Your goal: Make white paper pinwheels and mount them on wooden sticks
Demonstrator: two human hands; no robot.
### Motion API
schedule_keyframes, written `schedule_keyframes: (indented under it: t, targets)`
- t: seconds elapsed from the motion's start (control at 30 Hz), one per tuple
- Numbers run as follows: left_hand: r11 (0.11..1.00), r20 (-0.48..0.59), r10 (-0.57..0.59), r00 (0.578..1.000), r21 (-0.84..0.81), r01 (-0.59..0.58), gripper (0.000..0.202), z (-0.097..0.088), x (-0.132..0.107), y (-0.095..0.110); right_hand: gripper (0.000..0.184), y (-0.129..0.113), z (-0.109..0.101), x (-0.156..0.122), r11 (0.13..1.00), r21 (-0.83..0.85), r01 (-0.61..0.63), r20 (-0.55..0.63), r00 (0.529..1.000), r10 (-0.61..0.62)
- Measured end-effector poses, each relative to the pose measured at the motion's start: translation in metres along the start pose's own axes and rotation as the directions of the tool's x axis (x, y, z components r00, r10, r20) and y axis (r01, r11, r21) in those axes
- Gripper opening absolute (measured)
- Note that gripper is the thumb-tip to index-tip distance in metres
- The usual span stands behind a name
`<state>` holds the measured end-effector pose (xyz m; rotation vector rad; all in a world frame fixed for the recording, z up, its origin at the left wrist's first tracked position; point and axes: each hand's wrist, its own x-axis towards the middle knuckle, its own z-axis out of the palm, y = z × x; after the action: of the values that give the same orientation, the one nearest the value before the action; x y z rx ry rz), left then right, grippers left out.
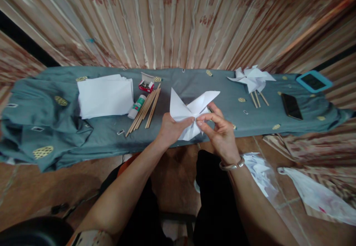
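Observation:
A white paper pinwheel (pixel 180 105) with folded, pointed blades is held up above the front of the cloth-covered table. My left hand (pixel 172 128) grips its lower left side, the thumb pressed near the centre. At that centre, the thumb and index finger of my right hand (pixel 219 129) pinch a tiny thing, perhaps a pin, too small to make out. Left of my hands lie several wooden sticks (pixel 144 109), a green and white glue stick (pixel 137 107) and a small red box (pixel 146 84), its lid raised over small metal pieces.
A stack of white paper (pixel 105 96) lies on the left of the table (pixel 178 76). Finished pinwheels on sticks (pixel 252 78), a black phone (pixel 291 106) and a blue-framed tablet (pixel 314 81) are at the right. On the floor rests a clear bag of paper (pixel 260 172).

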<state>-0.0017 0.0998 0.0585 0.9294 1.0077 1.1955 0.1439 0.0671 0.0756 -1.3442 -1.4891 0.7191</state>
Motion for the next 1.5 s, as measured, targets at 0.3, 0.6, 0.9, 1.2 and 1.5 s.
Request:
schedule_keyframes:
  t: [0.3, 0.6, 0.9, 1.2, 1.5]
  targets:
    - [0.998, 0.002, -0.015, 1.0, 0.059, 0.015, 0.032, -0.002, 0.0, -0.001, 0.007, 0.004, -0.001, 0.002, 0.998, 0.052, -0.027, 0.023, 0.999, 0.026]
    - [0.995, 0.023, 0.011, 1.0, 0.1, -0.014, 0.028, -0.003, 0.001, -0.001, 0.01, 0.01, 0.0, 0.002, 0.987, 0.129, -0.097, 0.056, 0.994, 0.091]
    - [0.993, 0.003, 0.006, 1.0, 0.122, -0.006, 0.025, -0.001, 0.001, 0.0, 0.009, 0.011, -0.001, 0.001, 0.987, 0.129, -0.1, 0.058, 0.994, 0.093]
    - [0.992, -0.007, 0.014, 1.0, 0.123, -0.013, 0.028, 0.0, -0.001, -0.001, 0.014, 0.007, 0.0, 0.0, 0.989, 0.098, -0.115, 0.048, 0.993, 0.111]
    - [0.99, -0.028, -0.001, 1.0, 0.144, 0.005, 0.026, 0.0, 0.0, -0.002, 0.015, 0.007, 0.002, 0.0, 0.987, 0.107, -0.121, 0.055, 0.992, 0.116]
